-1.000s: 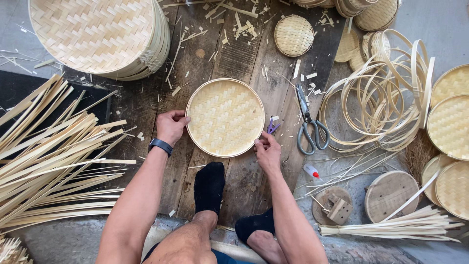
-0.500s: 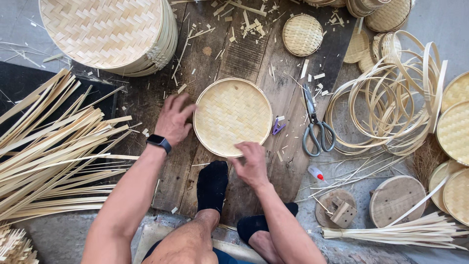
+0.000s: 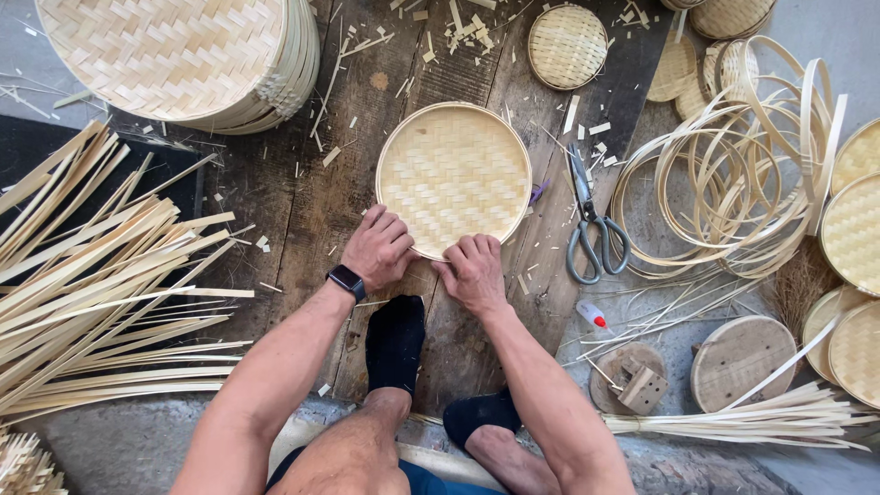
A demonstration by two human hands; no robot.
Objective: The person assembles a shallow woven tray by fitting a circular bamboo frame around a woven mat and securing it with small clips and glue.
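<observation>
The round woven bamboo tray (image 3: 454, 179) is lying flat on the dark plank surface (image 3: 302, 229), and it is now being gripped at its near edge by both hands together. The left hand (image 3: 378, 247) is curled over the near-left part of the rim, fingers pressed onto the weave, with a dark watch (image 3: 346, 281) worn on its wrist. The right hand (image 3: 473, 268) is closed over the rim just beside it, so that the two hands are nearly touching.

A second ago the hands were being held well apart, one at the left side of the tray and one at its near-right side; half a second ago the right hand was already being brought round to the near edge. The grip is thus being gathered onto one short stretch of rim, which suggests that this stretch is being pressed or worked while the tray is kept in place.

Scissors (image 3: 591, 220) are lying just right of the tray, coiled bamboo hoops (image 3: 733, 183) further right, loose bamboo strips (image 3: 101, 284) at the left, and a stack of larger woven trays (image 3: 183, 55) at the far left. Two feet in dark socks (image 3: 396, 339) are resting on the planks near the hands.
</observation>
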